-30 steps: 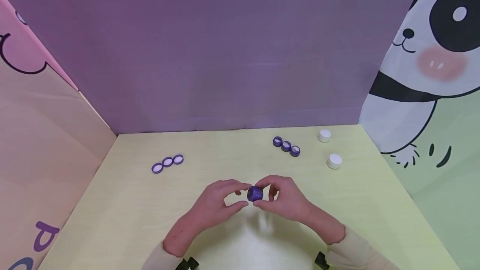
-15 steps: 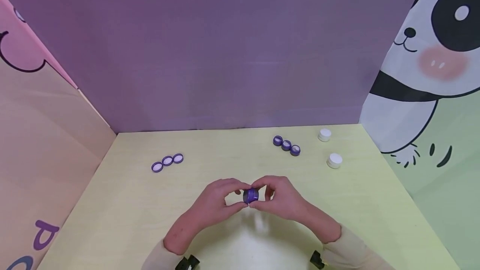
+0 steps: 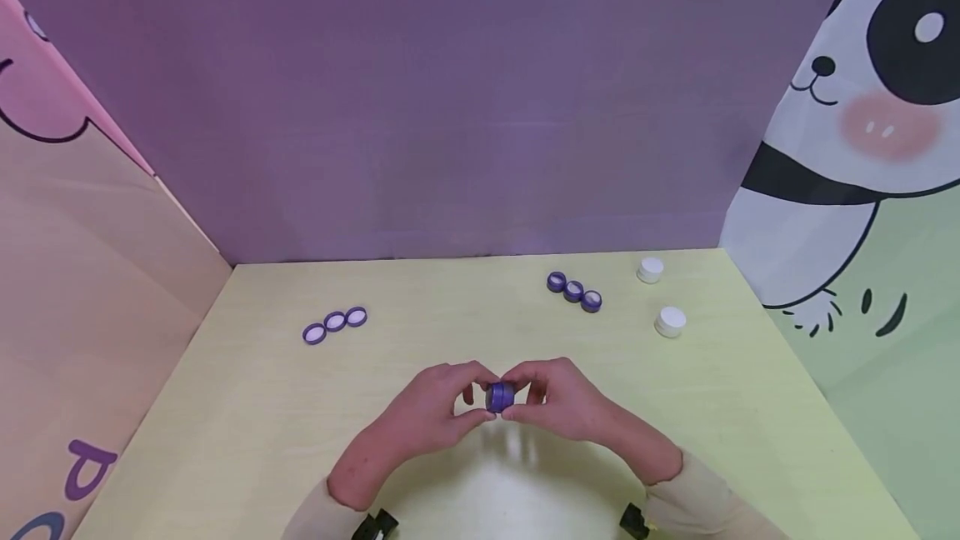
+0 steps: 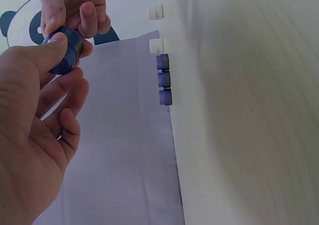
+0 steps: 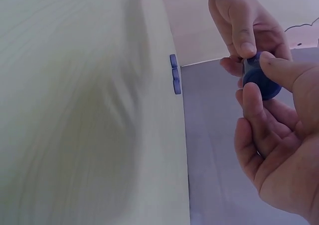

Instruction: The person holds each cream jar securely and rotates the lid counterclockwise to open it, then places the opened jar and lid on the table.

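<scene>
A small round purple jar (image 3: pixel 500 396), with a seam round its middle, is held on its side above the table. My left hand (image 3: pixel 431 405) pinches its left end between thumb and index finger. From the other side my right hand (image 3: pixel 562 400) pinches the right end, fingertips nearly meeting the left ones. In the left wrist view the jar (image 4: pixel 75 44) shows dark blue past the left thumb. The right wrist view shows the dark flat end of the jar (image 5: pixel 261 83) between the right thumb and fingers.
On the pale table (image 3: pixel 225 407), three purple rings with white insides (image 3: pixel 335 322) touch in a row at back left. Three small purple pots (image 3: pixel 573 291) line up at back right. Two white capped jars (image 3: pixel 671 321) stand farther right. A purple wall (image 3: pixel 450 107) closes the back.
The right hand has brought the jar a little left and down, into the left fingers. The left hand, earlier with its fingertips apart from the jar's end, now pinches it.
</scene>
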`<state>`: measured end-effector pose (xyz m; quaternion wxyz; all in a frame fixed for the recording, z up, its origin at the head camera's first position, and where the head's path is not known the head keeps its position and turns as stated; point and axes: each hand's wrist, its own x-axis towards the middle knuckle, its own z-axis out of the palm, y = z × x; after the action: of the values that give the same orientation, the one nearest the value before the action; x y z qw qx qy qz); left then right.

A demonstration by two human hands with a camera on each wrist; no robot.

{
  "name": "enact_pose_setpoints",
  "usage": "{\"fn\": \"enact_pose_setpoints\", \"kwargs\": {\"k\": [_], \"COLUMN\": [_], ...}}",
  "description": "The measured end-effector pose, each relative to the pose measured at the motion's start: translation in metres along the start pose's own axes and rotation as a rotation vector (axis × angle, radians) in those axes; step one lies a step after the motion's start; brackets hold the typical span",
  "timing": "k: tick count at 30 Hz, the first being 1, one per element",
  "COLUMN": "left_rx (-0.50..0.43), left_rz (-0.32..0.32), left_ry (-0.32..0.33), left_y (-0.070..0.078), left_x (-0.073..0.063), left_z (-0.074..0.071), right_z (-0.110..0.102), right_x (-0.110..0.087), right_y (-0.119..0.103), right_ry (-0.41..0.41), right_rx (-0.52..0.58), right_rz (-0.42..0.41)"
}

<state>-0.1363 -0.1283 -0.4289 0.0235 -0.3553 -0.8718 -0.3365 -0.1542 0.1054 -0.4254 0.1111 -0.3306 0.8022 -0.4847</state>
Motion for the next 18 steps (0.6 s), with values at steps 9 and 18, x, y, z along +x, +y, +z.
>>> {"fn": "enact_pose_setpoints", "kwargs": {"k": [9,18], "left_rx": [-0.097,0.052], "left_rz": [-0.007,-0.178], "left_ry": [-0.043,-0.018], "left_y": [-0.003,-0.001], "left_x": [-0.002,0.0], "left_z": [0.0,0.001], "right_z": [0.006,0.013], "right_x": [0.001,0.003], "right_y": [0.003,0.002], "right_ry": [0.026,0.115], "right_rx": [-0.004,-0.032], "right_rz": [-0.003,-0.015]}}
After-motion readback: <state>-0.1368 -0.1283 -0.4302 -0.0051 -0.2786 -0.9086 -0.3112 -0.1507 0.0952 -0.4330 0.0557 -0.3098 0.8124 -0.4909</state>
